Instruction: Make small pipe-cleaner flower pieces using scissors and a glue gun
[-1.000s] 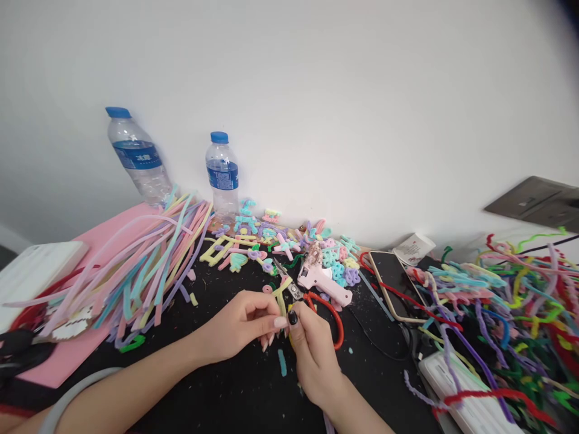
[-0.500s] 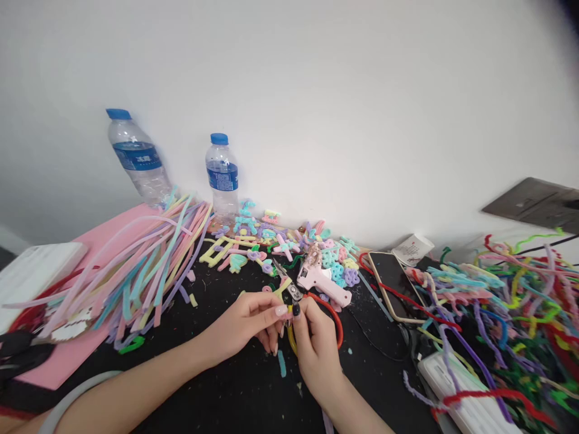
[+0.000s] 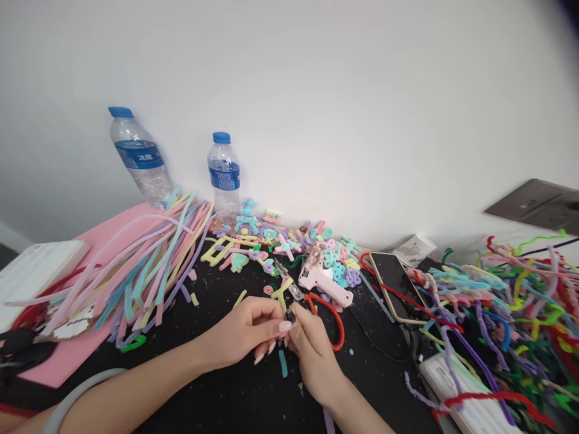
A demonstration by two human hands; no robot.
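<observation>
My left hand and my right hand meet over the black table, fingertips pinched together. Between them is a small dark piece, with a yellow fuzzy strip rising just above it. Which fingers grip which part is partly hidden. Just beyond my hands lie scissors with orange handles, their blades pointing up and left. A pink glue gun rests right of the blades. A short teal piece lies below my fingers.
Two bottles stand by the wall. Pastel fuzzy strips lie on pink sheets at left. Small shaped pieces spread along the back. A phone, a white power strip and tangled colourful strips are at right.
Both hands have shifted slightly downward and closer together, uncovering more of the scissors' orange handle. The small dark piece between the fingertips has moved slightly left. A yellow piece now shows above my left hand.
</observation>
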